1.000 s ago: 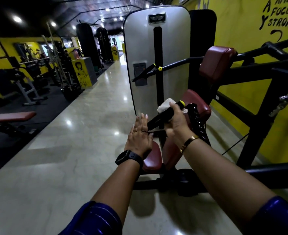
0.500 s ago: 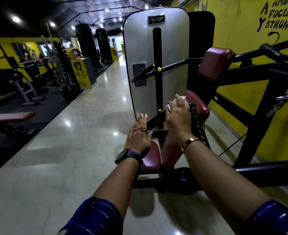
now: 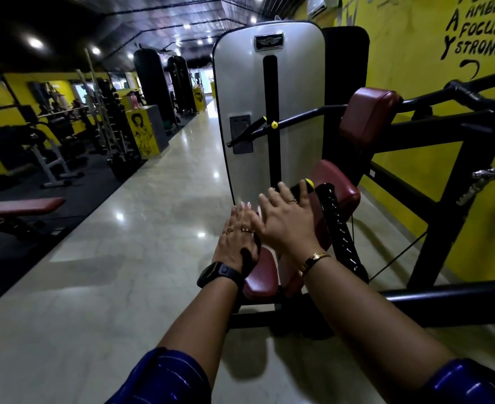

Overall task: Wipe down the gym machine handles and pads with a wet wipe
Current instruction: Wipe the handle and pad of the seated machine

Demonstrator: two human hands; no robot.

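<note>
My right hand point(image 3: 287, 221) lies over the lower black handle point(image 3: 301, 188) of the gym machine, fingers spread and straight; only the handle's yellow-capped tip shows past my fingers. The wet wipe is hidden, apart from a faint white blur at my thumb. Just left of it, my left hand point(image 3: 237, 239) is held flat with its fingers straight and holds nothing. A maroon pad point(image 3: 338, 182) sits right behind the handle. Another maroon pad point(image 3: 368, 115) is higher up, and a maroon seat pad point(image 3: 260, 277) lies below my wrists. A second black handle point(image 3: 250, 131) juts out higher up.
The machine's grey weight-stack cover point(image 3: 240, 83) stands straight ahead. A glossy black ribbed bar point(image 3: 338, 228) runs down on the right of my right hand. The black frame point(image 3: 456, 199) and the yellow wall close off the right. A tiled aisle point(image 3: 109, 272) and a maroon bench point(image 3: 19, 207) lie on the left.
My right hand slid down the handle from its yellow tip and opened from a grip to spread fingers. The white wipe, seen bunched at the tip before, is now covered. My left hand barely moved.
</note>
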